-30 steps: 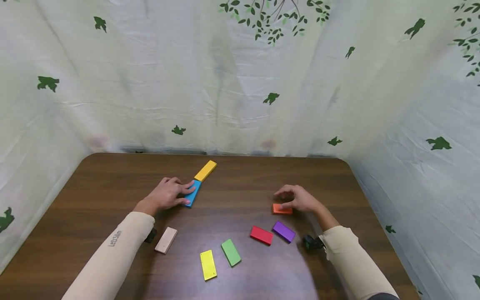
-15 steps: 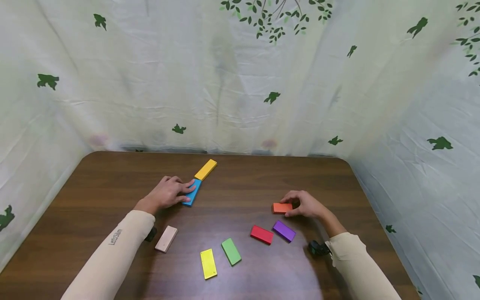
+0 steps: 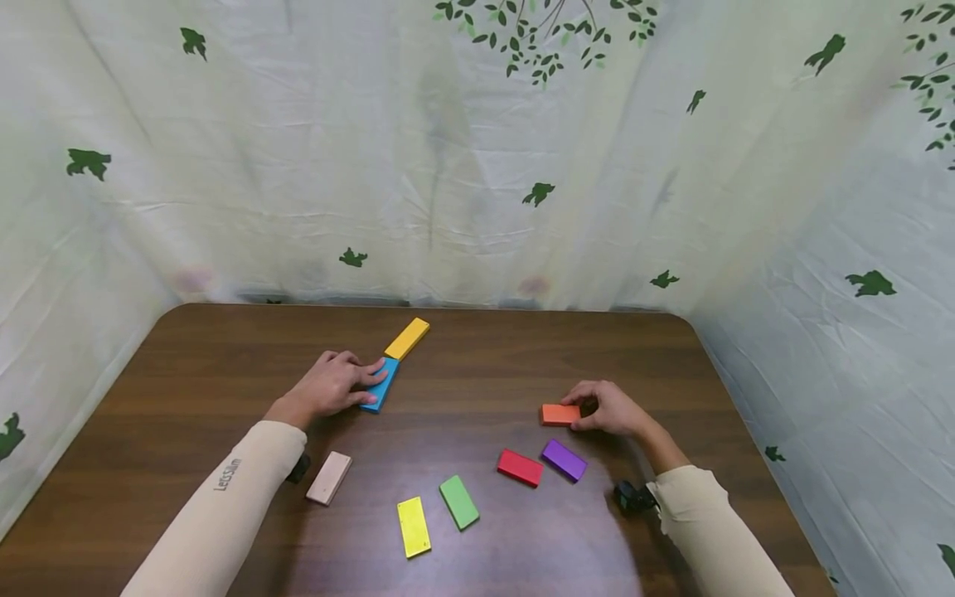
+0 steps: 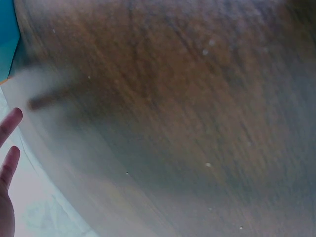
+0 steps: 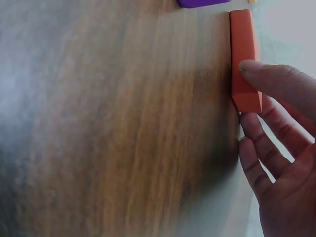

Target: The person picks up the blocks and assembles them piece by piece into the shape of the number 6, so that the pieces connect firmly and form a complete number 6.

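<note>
Regrasp of the orange block (image 3: 556,414). Within the last second the right hand (image 3: 608,410) had shifted from over the block to its three o'clock end, where thumb and fingers pinched it from opposite sides. The block itself had kept its spot on the table (image 3: 477,365), with the purple block (image 3: 564,461) at its six o'clock and the red block (image 3: 520,468) at its seven. The left hand (image 3: 332,385) had stayed at the blue block (image 3: 383,392), thumb and finger resting on it; whether they gripped it could not be told. The amber block (image 3: 407,338) lay at blue's one o'clock, touching or nearly so. By judgement, the shift gave a side hold suited to sliding or lifting the orange block.
</note>
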`<move>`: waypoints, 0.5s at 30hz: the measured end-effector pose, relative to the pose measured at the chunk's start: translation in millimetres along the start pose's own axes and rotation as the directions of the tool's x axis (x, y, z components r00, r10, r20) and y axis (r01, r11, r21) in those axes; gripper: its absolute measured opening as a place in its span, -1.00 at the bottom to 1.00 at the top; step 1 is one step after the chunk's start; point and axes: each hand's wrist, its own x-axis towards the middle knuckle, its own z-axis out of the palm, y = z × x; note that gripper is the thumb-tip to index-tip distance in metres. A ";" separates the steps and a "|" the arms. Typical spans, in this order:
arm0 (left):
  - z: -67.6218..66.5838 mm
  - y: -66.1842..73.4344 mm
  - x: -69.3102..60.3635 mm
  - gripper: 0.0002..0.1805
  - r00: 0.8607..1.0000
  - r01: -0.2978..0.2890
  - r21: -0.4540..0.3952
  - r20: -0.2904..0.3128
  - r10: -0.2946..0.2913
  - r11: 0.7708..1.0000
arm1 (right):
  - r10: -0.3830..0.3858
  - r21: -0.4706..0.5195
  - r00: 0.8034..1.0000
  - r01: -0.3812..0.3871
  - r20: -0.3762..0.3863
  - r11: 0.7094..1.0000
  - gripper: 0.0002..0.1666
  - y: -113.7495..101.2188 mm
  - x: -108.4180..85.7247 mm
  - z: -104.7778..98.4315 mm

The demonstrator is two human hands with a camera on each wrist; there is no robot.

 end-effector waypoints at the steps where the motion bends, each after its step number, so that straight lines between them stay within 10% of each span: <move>1: 0.2 0.0 0.1 -0.37 1.000 0.000 0.001 -0.002 0.000 1.000 | 0.002 0.000 1.000 -0.002 -0.002 1.000 -0.64 0.0 -0.3 0.0; 15: 0.0 0.8 0.2 -0.37 1.000 -0.008 -0.007 -0.015 0.008 1.000 | 0.017 -0.008 1.000 -0.017 0.017 1.000 -0.67 -6.5 7.6 2.0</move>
